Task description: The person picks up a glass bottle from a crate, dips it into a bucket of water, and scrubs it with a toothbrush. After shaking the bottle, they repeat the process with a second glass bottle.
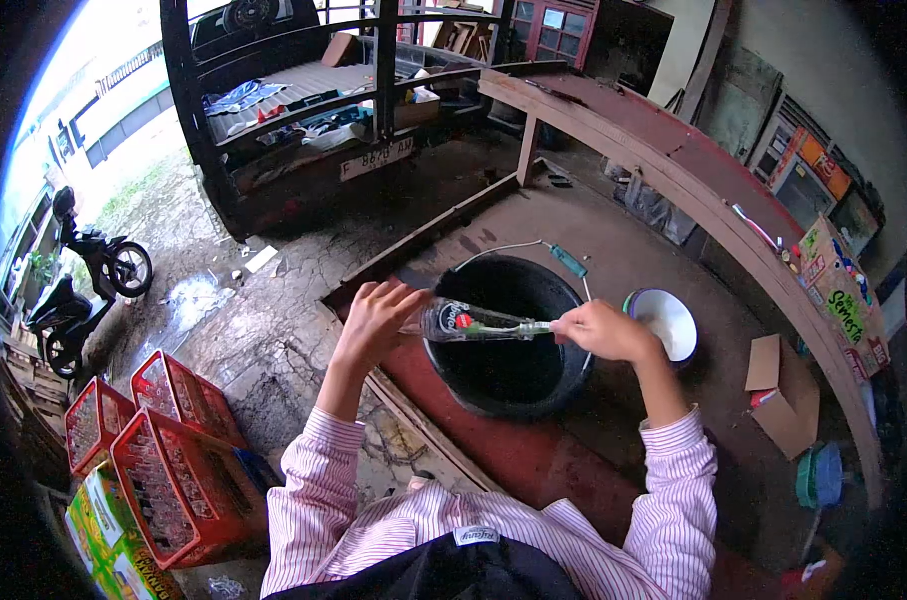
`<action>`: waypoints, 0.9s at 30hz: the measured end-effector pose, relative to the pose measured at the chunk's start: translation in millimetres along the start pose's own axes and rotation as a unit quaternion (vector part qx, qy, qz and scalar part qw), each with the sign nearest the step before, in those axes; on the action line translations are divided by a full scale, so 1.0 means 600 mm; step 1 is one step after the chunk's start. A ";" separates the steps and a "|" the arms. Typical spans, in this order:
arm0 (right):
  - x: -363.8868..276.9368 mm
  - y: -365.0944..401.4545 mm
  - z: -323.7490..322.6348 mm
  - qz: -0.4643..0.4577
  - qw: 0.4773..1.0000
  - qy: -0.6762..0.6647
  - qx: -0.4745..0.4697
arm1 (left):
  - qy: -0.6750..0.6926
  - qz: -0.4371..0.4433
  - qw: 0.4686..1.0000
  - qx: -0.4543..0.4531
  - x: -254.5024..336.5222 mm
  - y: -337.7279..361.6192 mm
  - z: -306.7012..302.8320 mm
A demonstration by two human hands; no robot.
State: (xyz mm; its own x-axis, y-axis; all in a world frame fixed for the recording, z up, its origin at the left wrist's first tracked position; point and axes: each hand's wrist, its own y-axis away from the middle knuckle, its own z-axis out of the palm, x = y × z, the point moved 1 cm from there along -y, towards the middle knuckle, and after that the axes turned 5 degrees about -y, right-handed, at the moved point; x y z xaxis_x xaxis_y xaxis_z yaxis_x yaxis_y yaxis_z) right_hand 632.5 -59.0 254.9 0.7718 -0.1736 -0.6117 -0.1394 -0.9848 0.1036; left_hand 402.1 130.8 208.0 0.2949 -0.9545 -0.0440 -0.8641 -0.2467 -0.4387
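Note:
A clear glass bottle [452, 320] with a dark label and red spot lies sideways over a large black bucket [509, 400]. My left hand [379, 315] is closed around the bottle's base end. At its mouth, my right hand [609, 332] is closed on a thin pale-green handle [541, 327] in line with the neck, possibly a bottle brush. Whether it reaches inside the bottle is hard to tell. The bucket's wire handle has a teal grip [568, 260] and stands up at the far side. Its inside is dark, so any contents are hidden.
Red crates [159, 485] of bottles stand at the lower left beside a green-yellow box [119, 540]. A white basin [664, 325] sits right of the bucket. Farther right are an open cardboard box [782, 395] and a long wooden counter [674, 155]. A truck bed [294, 100] stands ahead.

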 end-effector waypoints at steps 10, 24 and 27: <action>-0.018 0.017 -0.007 0.015 0.996 0.050 0.076 | -0.007 -0.013 1.000 0.018 -0.006 0.016 0.019; -0.018 0.032 -0.024 -0.049 0.976 0.073 0.201 | 0.064 -0.035 0.997 0.014 -0.008 0.014 0.018; -0.022 0.020 -0.006 -0.102 0.964 0.073 0.236 | 0.090 -0.016 0.995 0.026 0.001 0.011 0.022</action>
State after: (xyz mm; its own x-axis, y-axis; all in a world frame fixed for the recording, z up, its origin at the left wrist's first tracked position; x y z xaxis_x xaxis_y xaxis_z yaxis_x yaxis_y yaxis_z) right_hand 622.7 -68.4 267.2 0.8874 -0.0095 -0.4610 -0.2151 -0.8929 -0.3957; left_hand 401.9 131.0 193.0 0.2402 -0.9620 0.1299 -0.8317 -0.2729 -0.4836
